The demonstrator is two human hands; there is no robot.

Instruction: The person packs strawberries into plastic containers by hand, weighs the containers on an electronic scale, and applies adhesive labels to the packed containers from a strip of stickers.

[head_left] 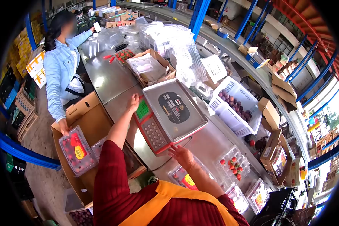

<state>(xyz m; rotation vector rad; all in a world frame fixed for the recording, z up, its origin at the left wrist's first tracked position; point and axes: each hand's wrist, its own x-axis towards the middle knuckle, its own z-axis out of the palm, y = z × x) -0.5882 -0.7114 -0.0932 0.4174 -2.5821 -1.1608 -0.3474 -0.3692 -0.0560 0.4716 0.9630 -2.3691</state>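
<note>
A red weighing scale [152, 132] with a steel pan and a lit green display sits turned at an angle on the metal table in front of me. My left hand [133, 103] is at its far left corner beside the display, fingers bent against the edge. At the near corner, my right hand [182, 156] has its fingers apart, the fingertips by the red rim. The pan [192, 122] carries only a dark printed label. Below my right forearm lies a clear fruit box [188, 180], partly hidden by the arm.
At left, a co-worker [60, 71] holds a clear box of red fruit [77, 150] over a cardboard carton [90, 116]. A white crate [245, 124] of dark round fruit stands at right. A strawberry tray [233, 165] lies nearer me. An open carton [167, 71] is beyond the scale.
</note>
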